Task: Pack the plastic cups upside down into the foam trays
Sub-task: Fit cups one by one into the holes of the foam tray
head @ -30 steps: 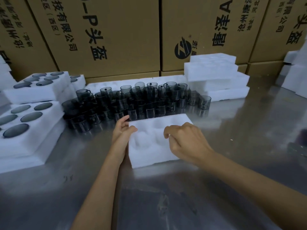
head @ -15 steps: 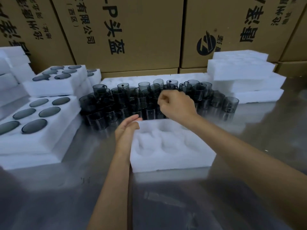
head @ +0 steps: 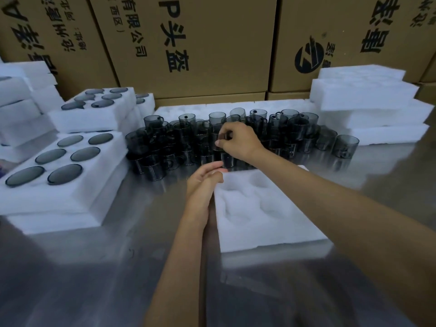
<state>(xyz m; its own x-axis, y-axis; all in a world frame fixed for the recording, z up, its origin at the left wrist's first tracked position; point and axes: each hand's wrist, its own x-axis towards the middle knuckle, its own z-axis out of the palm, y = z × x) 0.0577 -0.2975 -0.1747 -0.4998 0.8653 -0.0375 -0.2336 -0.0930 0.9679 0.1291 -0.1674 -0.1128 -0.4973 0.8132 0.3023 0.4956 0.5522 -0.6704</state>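
Note:
A white foam tray [head: 266,223] with several empty round pockets lies on the metal table in front of me. My left hand [head: 204,182] rests with relaxed fingers against the tray's far left corner. Behind the tray stands a crowd of smoky grey plastic cups [head: 169,138] with handles, upright and stacked. My right hand [head: 238,142] reaches into the middle of that crowd, its thumb and fingers pinching the rim of one grey cup [head: 218,134].
Filled foam trays [head: 59,175] showing round cup bottoms are stacked at the left, with more behind [head: 94,112]. Empty foam trays [head: 368,97] are piled at the right. Cardboard boxes [head: 212,43] form a wall at the back. The steel table [head: 94,279] reflects light.
My right hand left the tray and moved forward into the cups, now pinching one. My left hand stayed at the tray's left corner. My view shifted rightward-to-left and closer.

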